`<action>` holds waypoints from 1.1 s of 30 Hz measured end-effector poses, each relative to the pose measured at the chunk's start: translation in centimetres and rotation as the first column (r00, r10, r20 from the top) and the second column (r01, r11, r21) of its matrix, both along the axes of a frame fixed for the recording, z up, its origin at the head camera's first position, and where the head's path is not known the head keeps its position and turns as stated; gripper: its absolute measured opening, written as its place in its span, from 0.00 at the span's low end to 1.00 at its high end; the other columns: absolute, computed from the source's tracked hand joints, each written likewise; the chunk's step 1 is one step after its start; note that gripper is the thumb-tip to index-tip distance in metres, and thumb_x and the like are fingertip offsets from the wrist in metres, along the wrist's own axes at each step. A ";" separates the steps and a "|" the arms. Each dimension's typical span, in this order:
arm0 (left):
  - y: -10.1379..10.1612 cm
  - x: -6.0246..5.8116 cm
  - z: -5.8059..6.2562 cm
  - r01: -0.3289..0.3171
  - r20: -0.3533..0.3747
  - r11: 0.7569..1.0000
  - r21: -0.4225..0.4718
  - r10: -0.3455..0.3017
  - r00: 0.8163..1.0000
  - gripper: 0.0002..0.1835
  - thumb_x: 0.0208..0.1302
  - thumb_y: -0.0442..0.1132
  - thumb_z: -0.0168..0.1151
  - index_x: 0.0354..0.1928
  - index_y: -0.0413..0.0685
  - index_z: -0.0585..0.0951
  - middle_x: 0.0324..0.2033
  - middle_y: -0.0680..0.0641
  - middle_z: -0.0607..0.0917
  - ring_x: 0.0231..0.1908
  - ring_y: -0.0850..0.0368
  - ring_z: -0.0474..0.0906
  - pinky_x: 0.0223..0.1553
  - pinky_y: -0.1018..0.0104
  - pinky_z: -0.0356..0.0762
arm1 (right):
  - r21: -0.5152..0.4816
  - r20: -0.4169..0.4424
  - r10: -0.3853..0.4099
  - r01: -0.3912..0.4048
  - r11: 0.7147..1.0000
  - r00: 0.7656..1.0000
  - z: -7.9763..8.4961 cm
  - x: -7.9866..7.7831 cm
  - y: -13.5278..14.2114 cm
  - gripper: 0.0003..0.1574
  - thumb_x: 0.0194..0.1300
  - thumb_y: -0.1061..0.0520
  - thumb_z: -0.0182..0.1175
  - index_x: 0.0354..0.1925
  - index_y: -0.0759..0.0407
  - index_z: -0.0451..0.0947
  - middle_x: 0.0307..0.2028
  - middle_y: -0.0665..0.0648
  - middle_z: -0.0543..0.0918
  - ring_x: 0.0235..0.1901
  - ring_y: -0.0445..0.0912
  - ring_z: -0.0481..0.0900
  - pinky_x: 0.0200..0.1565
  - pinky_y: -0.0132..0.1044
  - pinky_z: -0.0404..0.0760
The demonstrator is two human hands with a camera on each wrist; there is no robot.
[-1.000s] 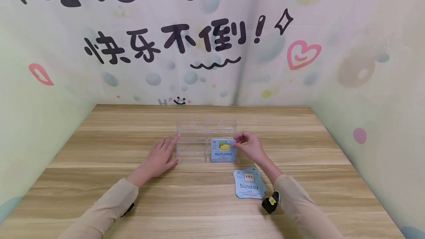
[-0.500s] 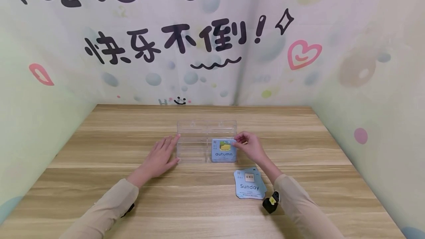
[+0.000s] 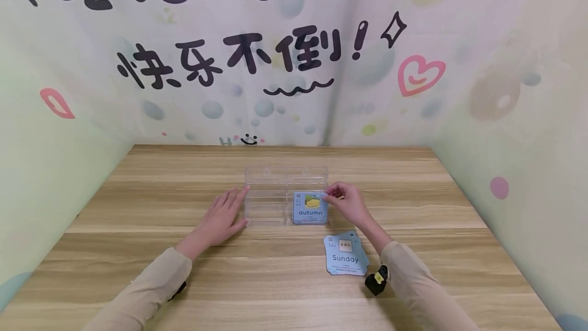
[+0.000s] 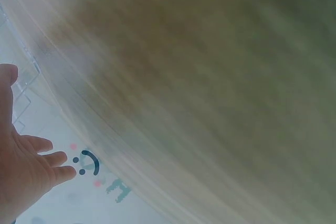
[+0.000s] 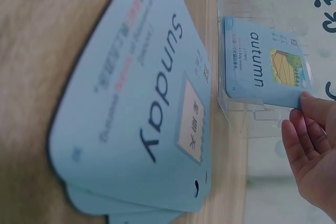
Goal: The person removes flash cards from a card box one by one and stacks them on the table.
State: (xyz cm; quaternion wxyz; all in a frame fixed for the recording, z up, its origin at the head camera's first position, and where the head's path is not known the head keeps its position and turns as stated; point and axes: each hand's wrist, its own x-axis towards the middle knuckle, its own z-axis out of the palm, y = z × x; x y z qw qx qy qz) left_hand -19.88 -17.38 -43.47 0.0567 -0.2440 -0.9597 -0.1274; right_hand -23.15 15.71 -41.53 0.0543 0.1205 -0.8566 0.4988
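A blue card reading "autumn" (image 3: 310, 209) stands in the front right compartment of a clear plastic rack (image 3: 265, 213). My right hand (image 3: 348, 203) pinches that card at its upper right corner, thumb on the front, as the right wrist view also shows at the card's edge (image 5: 262, 61). At the rack's left side rests my left hand (image 3: 222, 218), fingers stretched out and touching its edge. In the left wrist view the left hand (image 4: 26, 166) shows spread fingers, with part of the rack beyond the thumb.
A fanned pile of blue cards with "Sunday" (image 3: 345, 259) on top lies on the wooden table (image 3: 275, 290), in front of the rack and close to my right forearm. Behind the table hangs a printed cloth (image 3: 193, 111).
The autumn card and my right hand have shifted very slightly to the right in the head view. My left hand stays at the rack's side.
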 end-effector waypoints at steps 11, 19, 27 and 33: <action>0.0 0.0 0.0 0.001 0.001 1.000 0.004 -0.001 1.000 0.41 0.63 0.50 0.54 0.71 0.48 0.44 0.64 0.30 0.59 0.64 0.32 0.54 0.61 0.37 0.52 | -0.006 0.001 0.026 -0.026 1.000 1.000 0.3 0.0 0.3 0.04 0.59 0.65 0.59 0.33 0.66 0.78 0.30 0.61 0.83 0.29 0.45 0.75 0.28 0.28 0.74; 0.0 0.0 -0.1 0.000 -0.006 1.000 -0.001 0.000 1.000 0.41 0.63 0.49 0.55 0.71 0.48 0.44 0.64 0.30 0.60 0.63 0.32 0.55 0.60 0.36 0.53 | 0.025 0.000 0.018 -0.018 1.000 1.000 0.4 -0.1 0.3 0.05 0.60 0.63 0.58 0.34 0.65 0.77 0.32 0.60 0.81 0.33 0.46 0.75 0.32 0.29 0.75; 0.1 0.1 0.0 0.004 -0.023 1.000 0.009 -0.003 1.000 0.42 0.62 0.48 0.56 0.70 0.46 0.46 0.63 0.29 0.60 0.62 0.31 0.56 0.60 0.36 0.54 | 0.039 0.014 0.005 -0.005 0.999 1.000 0.7 0.0 0.3 0.05 0.60 0.62 0.59 0.34 0.64 0.78 0.32 0.59 0.81 0.33 0.47 0.75 0.32 0.29 0.75; 0.1 0.0 -0.1 0.004 -0.022 1.000 0.013 -0.004 1.000 0.42 0.62 0.48 0.56 0.70 0.46 0.46 0.63 0.29 0.60 0.62 0.31 0.56 0.60 0.36 0.54 | 0.041 0.009 0.014 -0.014 0.999 1.000 0.6 -0.2 0.4 0.06 0.60 0.61 0.59 0.35 0.64 0.79 0.32 0.59 0.82 0.33 0.47 0.75 0.32 0.28 0.75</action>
